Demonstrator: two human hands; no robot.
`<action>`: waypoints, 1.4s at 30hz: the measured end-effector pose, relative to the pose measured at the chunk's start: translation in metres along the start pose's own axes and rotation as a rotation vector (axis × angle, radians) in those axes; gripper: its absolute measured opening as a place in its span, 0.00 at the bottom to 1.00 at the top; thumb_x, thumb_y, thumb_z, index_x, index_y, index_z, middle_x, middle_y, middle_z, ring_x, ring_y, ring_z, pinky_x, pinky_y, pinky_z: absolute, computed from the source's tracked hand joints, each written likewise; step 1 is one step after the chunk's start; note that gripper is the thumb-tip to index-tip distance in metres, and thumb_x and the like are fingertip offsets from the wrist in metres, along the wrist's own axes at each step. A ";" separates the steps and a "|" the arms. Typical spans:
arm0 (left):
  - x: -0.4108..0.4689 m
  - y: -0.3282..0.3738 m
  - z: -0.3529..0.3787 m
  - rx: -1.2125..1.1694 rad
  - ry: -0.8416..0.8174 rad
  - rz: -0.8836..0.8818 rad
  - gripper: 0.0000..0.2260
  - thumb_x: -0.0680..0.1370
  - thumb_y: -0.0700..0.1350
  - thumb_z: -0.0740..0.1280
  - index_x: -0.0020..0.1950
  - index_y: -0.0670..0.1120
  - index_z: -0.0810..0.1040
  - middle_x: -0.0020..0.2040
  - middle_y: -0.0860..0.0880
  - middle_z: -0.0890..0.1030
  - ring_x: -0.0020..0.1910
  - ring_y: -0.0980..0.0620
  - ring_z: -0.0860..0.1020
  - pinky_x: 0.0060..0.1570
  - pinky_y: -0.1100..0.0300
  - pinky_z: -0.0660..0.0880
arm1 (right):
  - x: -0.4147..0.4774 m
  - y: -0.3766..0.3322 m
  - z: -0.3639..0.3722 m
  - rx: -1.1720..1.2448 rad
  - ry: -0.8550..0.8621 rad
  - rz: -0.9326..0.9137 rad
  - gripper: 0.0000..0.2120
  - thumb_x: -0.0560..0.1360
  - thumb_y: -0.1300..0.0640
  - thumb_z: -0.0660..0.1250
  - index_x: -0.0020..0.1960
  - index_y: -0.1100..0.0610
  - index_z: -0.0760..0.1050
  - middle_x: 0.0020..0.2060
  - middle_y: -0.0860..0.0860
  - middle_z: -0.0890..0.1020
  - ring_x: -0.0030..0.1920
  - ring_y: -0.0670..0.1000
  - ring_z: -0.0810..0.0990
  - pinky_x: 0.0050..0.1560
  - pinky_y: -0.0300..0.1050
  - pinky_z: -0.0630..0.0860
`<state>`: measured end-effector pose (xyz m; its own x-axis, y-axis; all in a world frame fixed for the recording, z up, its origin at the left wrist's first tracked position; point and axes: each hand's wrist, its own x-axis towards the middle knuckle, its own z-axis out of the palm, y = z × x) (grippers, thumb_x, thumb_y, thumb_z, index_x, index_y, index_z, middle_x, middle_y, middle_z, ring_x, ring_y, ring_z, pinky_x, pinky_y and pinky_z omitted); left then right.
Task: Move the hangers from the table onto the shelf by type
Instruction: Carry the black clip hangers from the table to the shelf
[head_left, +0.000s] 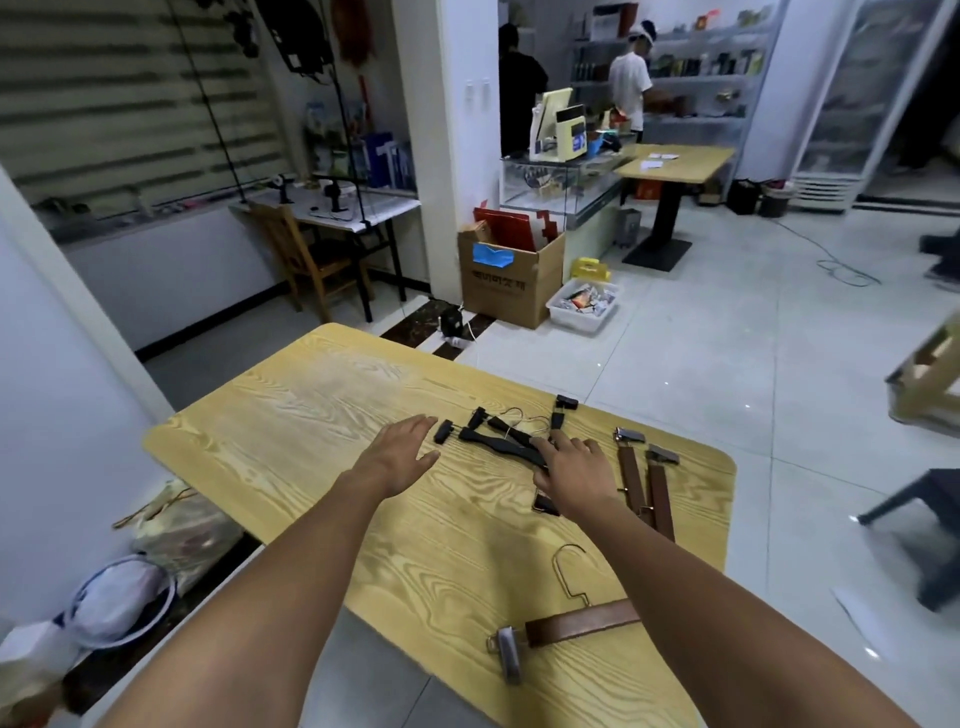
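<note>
Brown hangers (630, 475) beside black hangers (498, 444) on table (311, 415)

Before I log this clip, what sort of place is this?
Probably a small shop: a glass display counter with a till screen, stocked wall shelves, and a glass-door fridge.

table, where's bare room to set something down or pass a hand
The table is bare on its left half, far corner to the left hand. A strip between the near brown hanger and the right hand is free. Crowded: black hangers and the brown pair far right.
</note>
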<state>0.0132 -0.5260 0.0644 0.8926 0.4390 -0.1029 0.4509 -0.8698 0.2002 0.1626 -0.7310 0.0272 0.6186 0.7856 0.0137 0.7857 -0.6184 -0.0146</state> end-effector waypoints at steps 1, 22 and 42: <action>0.011 0.001 0.002 -0.004 -0.001 0.010 0.26 0.82 0.52 0.56 0.77 0.48 0.54 0.77 0.48 0.58 0.76 0.49 0.56 0.75 0.54 0.52 | 0.006 0.004 0.003 0.004 -0.001 0.015 0.24 0.81 0.47 0.53 0.76 0.49 0.57 0.72 0.53 0.66 0.69 0.56 0.69 0.69 0.51 0.62; 0.142 0.007 0.053 -0.016 -0.141 0.074 0.23 0.82 0.50 0.57 0.76 0.47 0.58 0.75 0.48 0.63 0.72 0.47 0.62 0.72 0.55 0.60 | 0.086 0.041 0.067 0.073 -0.128 0.098 0.24 0.81 0.48 0.53 0.75 0.52 0.58 0.72 0.54 0.67 0.68 0.57 0.69 0.70 0.52 0.61; 0.245 -0.021 0.145 0.016 -0.286 0.211 0.24 0.81 0.49 0.59 0.75 0.44 0.59 0.74 0.46 0.64 0.73 0.46 0.62 0.71 0.55 0.57 | 0.151 0.040 0.140 0.113 -0.218 0.252 0.22 0.81 0.47 0.53 0.74 0.51 0.59 0.69 0.53 0.70 0.66 0.56 0.71 0.68 0.52 0.63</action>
<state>0.2219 -0.4323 -0.1059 0.9284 0.1702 -0.3303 0.2545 -0.9390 0.2315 0.2871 -0.6347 -0.1111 0.7682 0.6022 -0.2175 0.5960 -0.7966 -0.1007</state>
